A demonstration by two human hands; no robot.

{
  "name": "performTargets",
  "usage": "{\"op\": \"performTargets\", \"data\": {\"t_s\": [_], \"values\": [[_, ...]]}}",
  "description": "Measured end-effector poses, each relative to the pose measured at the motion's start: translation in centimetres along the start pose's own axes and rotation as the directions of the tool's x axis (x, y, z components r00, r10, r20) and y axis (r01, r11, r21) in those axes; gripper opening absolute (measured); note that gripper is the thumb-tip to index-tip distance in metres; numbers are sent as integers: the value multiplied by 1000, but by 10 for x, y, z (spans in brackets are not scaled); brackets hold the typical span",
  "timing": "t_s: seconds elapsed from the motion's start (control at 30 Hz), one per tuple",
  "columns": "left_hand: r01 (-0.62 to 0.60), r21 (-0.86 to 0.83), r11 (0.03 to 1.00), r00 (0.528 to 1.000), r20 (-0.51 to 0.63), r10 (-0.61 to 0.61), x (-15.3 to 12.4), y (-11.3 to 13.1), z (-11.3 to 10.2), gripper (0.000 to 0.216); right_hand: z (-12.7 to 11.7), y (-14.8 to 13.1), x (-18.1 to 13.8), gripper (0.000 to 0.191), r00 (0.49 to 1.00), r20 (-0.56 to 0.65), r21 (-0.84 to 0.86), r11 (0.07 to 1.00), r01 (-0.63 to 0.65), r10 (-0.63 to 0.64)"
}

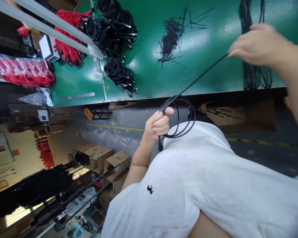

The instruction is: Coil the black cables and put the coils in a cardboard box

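A black cable (192,112) is wound into a few loose loops in front of the white shirt. My left hand (159,124) is closed around the gathered loops, thumb on top, and a black connector end (160,146) hangs below the fist. From there one length runs taut up and to the right to my right hand (260,46), which pinches it over the green table. Under and behind the right hand lies a bundle of long black cables (245,16), partly covered by the hand.
On the green table (149,79) lie a pile of short black ties (171,36), coiled black cables (119,72) and red cables (69,36). White posts (62,29) cross at the upper left. Below the table edge sits an open carton (223,115); more cardboard boxes (118,162) stand on the floor.
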State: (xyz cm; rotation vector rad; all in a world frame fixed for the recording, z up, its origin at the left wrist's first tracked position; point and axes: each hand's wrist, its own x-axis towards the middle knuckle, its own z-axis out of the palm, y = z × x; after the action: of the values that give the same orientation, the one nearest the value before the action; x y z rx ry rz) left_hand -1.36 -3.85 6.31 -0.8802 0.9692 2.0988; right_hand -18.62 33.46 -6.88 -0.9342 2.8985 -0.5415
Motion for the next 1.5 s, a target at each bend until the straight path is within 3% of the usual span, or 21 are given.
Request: {"op": "performTargets", "data": {"t_s": [0.07, 0.1, 0.17, 0.2, 0.27, 0.33, 0.37, 0.43, 0.5, 0.57, 0.6, 0.63, 0.7, 0.8, 0.87, 1.0, 1.13, 1.23, 1.33, 1.43, 1.5], "values": [[-143, 4, 990, 987, -78, 143, -17, 8, -12, 45, -2, 34, -12, 89, 984, 90, -107, 983, -146, 156], [-215, 3, 977, 970, -112, 214, -24, 13, -19, 45, -1, 35, -18, 79, 966, 157, -156, 971, -183, 207], [-351, -6, 937, 924, -168, 345, -35, 22, -32, 41, 4, 0, -30, 57, 934, 290, -206, 967, -150, 207], [-411, -11, 911, 895, -193, 402, -37, 25, -39, 40, 9, -33, -36, 47, 933, 333, -175, 981, -84, 139], [-514, -26, 858, 834, -249, 492, -39, 30, -52, 40, 18, -108, -51, 31, 902, 394, 82, 984, 155, -175], [-563, -53, 825, 800, -285, 528, -38, 30, -66, 40, 26, -168, -63, 34, 789, 383, 450, 843, 295, -481], [-576, -73, 814, 793, -291, 535, -38, 29, -74, 40, 29, -185, -65, 36, 784, 363, 525, 805, 275, -504], [-633, -118, 765, 758, -293, 582, -44, 27, -93, 39, 35, -184, -61, 40, 845, 354, 547, 822, 162, -402], [-750, -143, 646, 653, -317, 688, -57, 26, -112, 39, 41, -152, -51, 41, 916, 358, 428, 904, 12, -182], [-855, -131, 501, 512, -366, 777, -70, 26, -129, 38, 48, -116, -44, 41, 933, 356, 332, 941, -65, -61], [-881, -112, 460, 465, -393, 794, -75, 25, -134, 37, 51, -105, -43, 41, 933, 356, 308, 949, -60, -56], [-886, -87, 455, 447, -418, 791, -77, 23, -137, 37, 53, -102, -42, 41, 931, 355, 297, 955, -25, -86], [-840, -50, 541, 503, -446, 740, -72, 18, -137, 36, 53, -114, -42, 39, 914, 346, 310, 945, 104, -214], [-652, -28, 758, 715, -358, 601, -46, 6, -123, 36, 35, -159, -30, 40, 848, 307, 391, 870, 300, -431], [-533, 30, 846, 819, -233, 524, -26, -4, -109, 35, 14, -184, -11, 42, 807, 264, 492, 793, 359, -528], [-379, 186, 906, 925, 41, 379, -1, -22, -77, 36, -21, -201, 30, 46, 788, 204, 599, 710, 369, -581], [-246, 340, 908, 947, 283, 150, 6, -31, -51, 38, -24, -209, 47, 45, 833, 163, 617, 713, 333, -529], [-191, 300, 935, 933, 350, 79, 8, -32, -42, 30, -12, -210, 55, 41, 858, 179, 634, 723, 274, -482], [-205, 112, 972, 958, 227, 176, 4, -26, -45, 29, 6, -168, 58, 47, 889, 228, 563, 799, 211, -396], [-330, -21, 944, 944, -40, 329, -6, -17, -56, 43, 28, -82, 47, 52, 954, 227, 284, 950, 130, -198], [-368, -53, 928, 924, -128, 359, -13, -14, -62, 41, 40, -31, 34, 42, 981, 193, 59, 998, 10, -21]]}}
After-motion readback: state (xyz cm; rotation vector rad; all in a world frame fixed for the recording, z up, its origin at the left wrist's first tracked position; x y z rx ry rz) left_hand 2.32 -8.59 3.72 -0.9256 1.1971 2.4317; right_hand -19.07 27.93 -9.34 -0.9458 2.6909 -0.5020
